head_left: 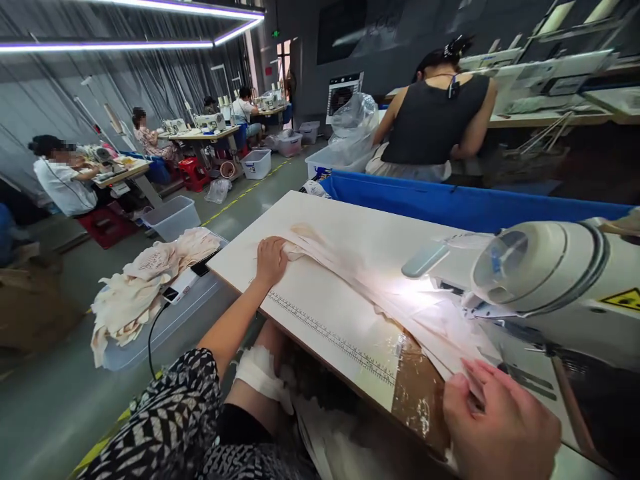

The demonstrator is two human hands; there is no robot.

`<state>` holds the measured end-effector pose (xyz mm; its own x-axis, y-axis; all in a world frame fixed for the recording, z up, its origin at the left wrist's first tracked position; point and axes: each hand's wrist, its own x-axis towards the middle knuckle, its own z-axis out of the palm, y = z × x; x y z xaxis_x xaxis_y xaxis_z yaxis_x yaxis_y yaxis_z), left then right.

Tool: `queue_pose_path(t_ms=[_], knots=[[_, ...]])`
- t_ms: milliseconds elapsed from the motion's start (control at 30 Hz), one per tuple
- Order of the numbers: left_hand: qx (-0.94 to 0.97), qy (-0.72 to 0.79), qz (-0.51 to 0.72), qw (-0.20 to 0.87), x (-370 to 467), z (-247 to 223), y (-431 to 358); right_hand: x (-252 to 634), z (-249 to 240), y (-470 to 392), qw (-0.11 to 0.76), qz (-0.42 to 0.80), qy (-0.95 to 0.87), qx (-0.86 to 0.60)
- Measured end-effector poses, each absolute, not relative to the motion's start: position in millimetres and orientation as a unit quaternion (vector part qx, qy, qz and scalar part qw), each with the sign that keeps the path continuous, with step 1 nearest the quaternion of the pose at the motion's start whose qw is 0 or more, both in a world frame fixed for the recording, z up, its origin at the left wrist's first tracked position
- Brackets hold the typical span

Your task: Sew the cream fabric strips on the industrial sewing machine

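Observation:
A long strip of pale, thin fabric [345, 267] lies stretched across the white sewing table [320, 213]. At its far left end my left hand [273, 259] is closed on the cloth, with the fingers curled down against the tabletop. My right hand [500, 413] pinches the near right end between thumb and fingers, close to the front edge. Between the two hands the strip passes by the lit needle area of a white sewing machine [545, 267]. The needle itself is hidden in glare.
A printed ruler [330, 330] and brown tape [417, 387] run along the table's front. To the left, a plastic bin [195, 327] carries piled pale fabric [145, 280] and a cabled white device [181, 285]. Behind stands a blue trough [415, 200]; a person [435, 127] sits beyond.

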<state>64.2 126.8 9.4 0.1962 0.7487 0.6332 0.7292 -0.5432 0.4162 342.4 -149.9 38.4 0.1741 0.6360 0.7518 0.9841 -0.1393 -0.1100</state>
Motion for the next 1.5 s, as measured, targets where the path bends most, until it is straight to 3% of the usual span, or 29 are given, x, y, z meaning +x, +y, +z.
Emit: queue_pose_path(t_ms=[433,567,700,800,1100,1233,1333,1433,1500], knots=[[0.74,0.488,0.448,0.117,46.2,14.2,139.3,311.7,34.7,-165.0,0.472,-0.362,-0.461,-0.658],[0.735,0.472,0.465,0.145,46.1,13.1,143.8,271.8,17.4,-217.3,0.451,-0.336,-0.405,-0.721],[0.739,0.449,0.48,0.147,43.6,14.2,144.3,223.2,-12.2,-292.4,0.41,-0.128,-0.383,-0.818],[0.742,0.431,0.488,0.156,41.4,16.5,142.7,186.1,-31.7,-338.5,0.372,-0.056,-0.38,-0.845],[0.776,0.41,0.462,0.128,37.8,29.3,120.2,129.6,-60.1,-342.1,0.205,-0.069,-0.463,-0.859],[0.766,0.383,0.498,0.138,22.5,34.4,90.3,137.7,-58.2,-336.8,0.282,-0.086,-0.434,-0.851],[0.729,0.396,0.493,0.262,6.2,18.8,24.3,151.9,-43.3,-337.7,0.387,-0.048,-0.345,-0.854],[0.752,0.328,0.379,0.428,3.8,-17.4,-73.0,159.8,-22.3,-326.3,0.448,-0.01,-0.302,-0.841],[0.667,0.24,0.177,0.683,14.1,-42.2,-131.4,156.3,-9.2,-309.6,0.464,-0.001,-0.336,-0.82]])
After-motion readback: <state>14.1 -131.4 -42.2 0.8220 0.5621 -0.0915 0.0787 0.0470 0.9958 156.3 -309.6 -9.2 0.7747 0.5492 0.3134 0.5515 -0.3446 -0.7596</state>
